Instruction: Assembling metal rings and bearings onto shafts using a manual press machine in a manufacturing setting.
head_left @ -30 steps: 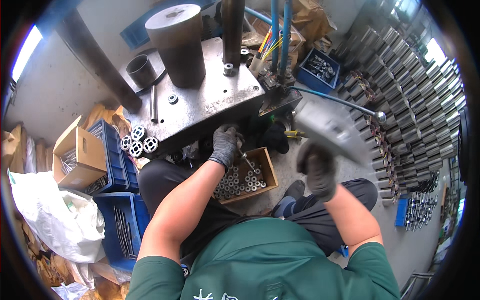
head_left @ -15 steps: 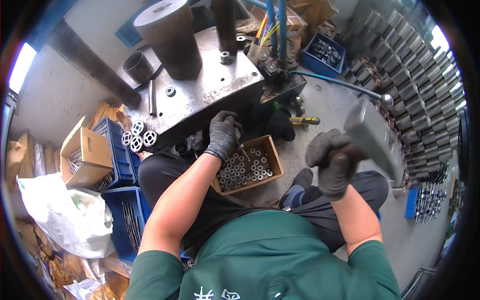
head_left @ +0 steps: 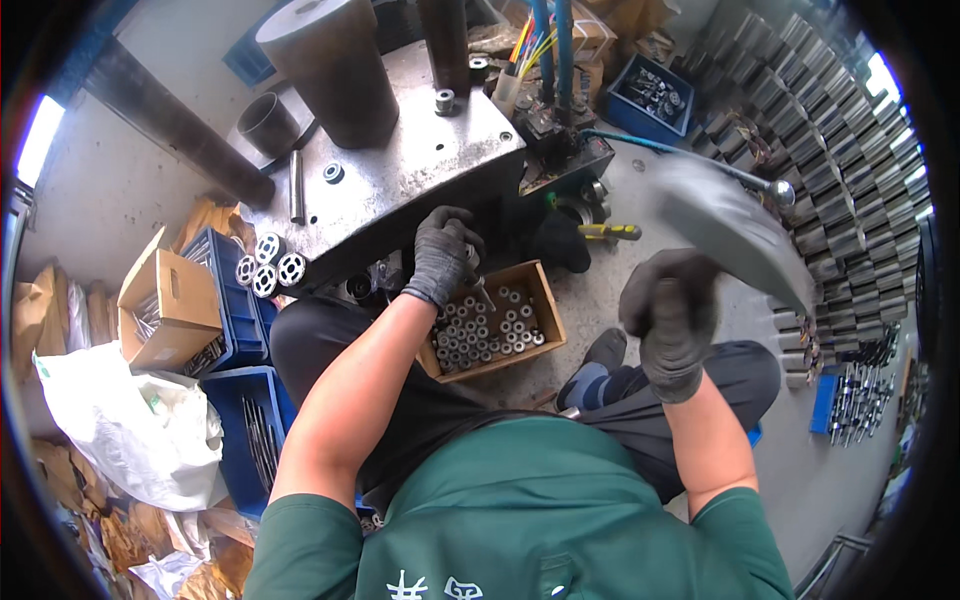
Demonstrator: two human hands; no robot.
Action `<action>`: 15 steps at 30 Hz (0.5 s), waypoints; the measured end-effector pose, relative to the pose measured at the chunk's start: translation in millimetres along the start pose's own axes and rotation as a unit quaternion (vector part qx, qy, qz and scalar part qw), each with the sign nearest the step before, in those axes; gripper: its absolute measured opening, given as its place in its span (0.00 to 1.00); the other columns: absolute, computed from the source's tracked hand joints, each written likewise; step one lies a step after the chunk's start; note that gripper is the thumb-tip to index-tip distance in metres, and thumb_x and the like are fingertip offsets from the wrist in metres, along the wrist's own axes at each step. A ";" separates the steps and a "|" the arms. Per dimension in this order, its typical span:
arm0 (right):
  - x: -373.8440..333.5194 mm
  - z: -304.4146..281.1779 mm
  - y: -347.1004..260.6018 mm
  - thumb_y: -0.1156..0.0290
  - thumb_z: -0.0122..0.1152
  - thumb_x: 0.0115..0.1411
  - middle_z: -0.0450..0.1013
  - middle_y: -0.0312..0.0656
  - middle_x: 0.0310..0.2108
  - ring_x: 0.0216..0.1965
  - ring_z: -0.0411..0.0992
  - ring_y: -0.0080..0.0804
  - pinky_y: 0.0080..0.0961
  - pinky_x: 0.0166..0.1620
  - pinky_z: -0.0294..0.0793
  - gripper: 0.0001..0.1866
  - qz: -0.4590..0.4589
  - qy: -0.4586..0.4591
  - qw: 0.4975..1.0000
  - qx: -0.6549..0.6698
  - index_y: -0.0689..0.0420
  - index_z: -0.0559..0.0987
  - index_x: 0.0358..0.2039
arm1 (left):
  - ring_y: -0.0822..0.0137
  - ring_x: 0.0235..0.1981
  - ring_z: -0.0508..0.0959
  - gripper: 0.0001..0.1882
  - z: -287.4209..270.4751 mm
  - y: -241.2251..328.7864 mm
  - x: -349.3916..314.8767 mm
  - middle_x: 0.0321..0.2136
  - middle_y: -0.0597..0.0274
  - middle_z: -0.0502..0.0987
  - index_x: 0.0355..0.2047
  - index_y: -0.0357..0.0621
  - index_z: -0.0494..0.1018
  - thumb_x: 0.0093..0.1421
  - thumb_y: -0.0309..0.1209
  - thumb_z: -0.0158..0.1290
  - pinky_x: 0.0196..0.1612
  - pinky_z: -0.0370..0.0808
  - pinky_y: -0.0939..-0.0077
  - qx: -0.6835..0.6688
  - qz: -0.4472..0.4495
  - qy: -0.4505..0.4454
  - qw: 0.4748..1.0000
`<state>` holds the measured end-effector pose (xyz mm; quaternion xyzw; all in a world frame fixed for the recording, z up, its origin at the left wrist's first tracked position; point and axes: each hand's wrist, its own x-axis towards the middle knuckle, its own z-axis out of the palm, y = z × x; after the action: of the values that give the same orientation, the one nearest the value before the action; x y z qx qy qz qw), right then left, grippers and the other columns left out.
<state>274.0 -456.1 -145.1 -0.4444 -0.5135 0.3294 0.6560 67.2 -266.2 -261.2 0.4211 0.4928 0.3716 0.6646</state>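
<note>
My left hand point(head_left: 446, 257), in a grey knit glove, is closed round a thin metal rod point(head_left: 484, 291) whose lower end points down over a wooden box point(head_left: 548, 312). Many small metal rings point(head_left: 462, 335) lie in that box. To the right, my gloved right hand point(head_left: 672, 315) is closed in a fist on a hammer. The large grey hammer head point(head_left: 735, 222) is smeared by motion and extends up and right of the fist; the fingers hide most of the handle. Just beyond my left hand is the front edge of a heavy steel block point(head_left: 420, 160).
On the block stand thick steel columns point(head_left: 335, 85) and a ring point(head_left: 333, 173). A yellow-handled tool point(head_left: 610, 232) lies right of it. Stacked metal pieces point(head_left: 830, 190) line the right; blue bins point(head_left: 232, 440) and a white sack point(head_left: 130, 425) sit left. A blue bar with a ball end point(head_left: 781, 193) juts out.
The hammer head has swung and is more blurred, its upper end further left. My right fist has shifted slightly. My left hand keeps the rod over the box; the whole view has shifted a little.
</note>
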 end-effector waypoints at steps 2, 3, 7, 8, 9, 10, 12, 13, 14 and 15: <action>-0.6 -12.3 46.7 0.61 0.56 0.71 0.74 0.38 0.24 0.23 0.72 0.29 0.26 0.27 0.70 0.14 -0.129 -0.031 0.987 0.090 0.59 0.81 0.44 | 0.63 0.16 0.75 0.13 11.0 3.3 -7.7 0.20 0.51 0.78 0.46 0.38 0.70 0.67 0.24 0.39 0.16 0.74 0.67 0.000 0.000 -0.015 1.000; -15.4 -12.8 73.8 0.62 0.59 0.67 0.77 0.44 0.28 0.31 0.76 0.38 0.31 0.34 0.75 0.14 -0.126 -0.086 0.981 -0.125 0.61 0.80 0.41 | 0.63 0.16 0.75 0.13 15.2 6.1 -9.6 0.20 0.51 0.78 0.46 0.38 0.70 0.66 0.24 0.38 0.17 0.74 0.67 -0.001 0.008 -0.018 1.000; -49.5 -18.3 142.8 0.53 0.64 0.62 0.81 0.50 0.33 0.36 0.80 0.45 0.39 0.41 0.78 0.21 0.325 -0.275 0.809 -0.405 0.59 0.81 0.44 | 0.61 0.16 0.76 0.13 8.2 -39.4 12.2 0.24 0.48 0.80 0.47 0.39 0.69 0.67 0.27 0.38 0.15 0.73 0.65 0.267 0.251 -0.040 0.930; -44.4 -18.0 127.3 0.51 0.63 0.63 0.80 0.49 0.32 0.34 0.80 0.40 0.37 0.40 0.78 0.22 0.394 -0.282 0.780 -0.396 0.58 0.81 0.44 | 0.63 0.16 0.76 0.12 4.2 -25.9 11.6 0.21 0.50 0.78 0.46 0.38 0.70 0.66 0.26 0.40 0.18 0.74 0.66 0.140 0.188 -0.030 0.972; -41.2 -22.8 112.0 0.50 0.61 0.64 0.80 0.47 0.31 0.32 0.80 0.35 0.34 0.39 0.78 0.22 0.462 -0.293 0.743 -0.386 0.57 0.82 0.45 | 0.64 0.17 0.77 0.11 2.0 -14.0 4.0 0.18 0.52 0.77 0.44 0.37 0.71 0.64 0.25 0.42 0.22 0.75 0.67 0.007 0.118 -0.016 0.993; -44.2 -34.0 97.0 0.54 0.61 0.65 0.79 0.42 0.30 0.27 0.75 0.24 0.26 0.34 0.75 0.21 0.441 -0.229 0.809 -0.313 0.59 0.81 0.47 | 0.63 0.17 0.77 0.11 5.6 4.3 -4.8 0.19 0.52 0.78 0.43 0.37 0.71 0.63 0.26 0.42 0.22 0.76 0.67 0.002 0.082 -0.039 0.996; -18.3 -5.7 32.4 0.59 0.61 0.66 0.77 0.37 0.27 0.23 0.70 0.21 0.20 0.29 0.70 0.18 0.328 -0.065 0.936 -0.113 0.59 0.79 0.48 | 0.61 0.16 0.76 0.11 -11.6 -3.4 1.2 0.21 0.50 0.78 0.44 0.37 0.69 0.64 0.25 0.40 0.19 0.76 0.67 0.077 0.142 -0.042 0.986; -11.2 -7.8 14.8 0.63 0.59 0.68 0.71 0.32 0.23 0.21 0.64 0.18 0.18 0.25 0.65 0.15 0.266 -0.017 0.958 -0.109 0.60 0.77 0.48 | 0.60 0.16 0.76 0.11 -0.4 15.8 -9.2 0.21 0.49 0.78 0.44 0.36 0.68 0.64 0.25 0.39 0.17 0.75 0.66 -0.012 0.025 -0.016 0.999; 3.2 5.6 -13.9 0.61 0.59 0.69 0.66 0.32 0.20 0.20 0.62 0.18 0.20 0.23 0.62 0.13 0.179 0.022 0.982 -0.050 0.59 0.76 0.41 | 0.60 0.16 0.76 0.11 -2.9 15.0 -7.0 0.21 0.49 0.78 0.44 0.36 0.68 0.64 0.25 0.39 0.17 0.75 0.66 -0.013 0.025 -0.007 1.000; 6.1 -3.4 -16.6 0.61 0.59 0.69 0.65 0.33 0.20 0.19 0.61 0.20 0.21 0.23 0.61 0.13 0.025 0.012 0.999 -0.016 0.57 0.73 0.34 | 0.59 0.14 0.74 0.12 0.8 14.1 -4.4 0.21 0.49 0.78 0.44 0.38 0.68 0.65 0.27 0.39 0.15 0.74 0.65 -0.024 0.021 -0.006 0.999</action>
<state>278.4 -457.9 -127.8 -0.4714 -0.4999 0.3318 0.6463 65.8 -265.1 -246.5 0.4171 0.4707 0.3948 0.6698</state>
